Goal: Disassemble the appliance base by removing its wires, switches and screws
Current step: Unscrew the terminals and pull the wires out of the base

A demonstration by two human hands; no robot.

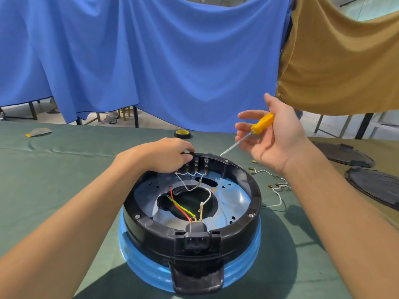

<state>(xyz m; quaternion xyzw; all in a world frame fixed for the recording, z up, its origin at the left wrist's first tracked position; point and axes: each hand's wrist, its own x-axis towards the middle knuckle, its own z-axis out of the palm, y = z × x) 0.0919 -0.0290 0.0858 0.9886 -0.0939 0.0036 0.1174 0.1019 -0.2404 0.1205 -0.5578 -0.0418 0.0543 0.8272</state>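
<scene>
The appliance base (241,240), blue below with a black ring on top, sits upside down on the green cloth in front of me. Inside it run white wires (190,187) and a red and yellow-green pair (180,207) leading to the black power socket (197,239) at the near rim. A row of switches (196,164) stands at the far rim. My left hand (166,155) pinches a small black part at the leftmost switch. My right hand (274,134) hovers above the far right rim, holding a yellow-handled screwdriver (262,123) loosely, tip pointing down-left.
Loose white wires with brass terminals (275,186) lie on the cloth right of the base. Two black round covers (375,186) lie at the far right. A tape roll (182,133) and a small scraper (38,132) lie further back. Blue and tan sheets hang behind.
</scene>
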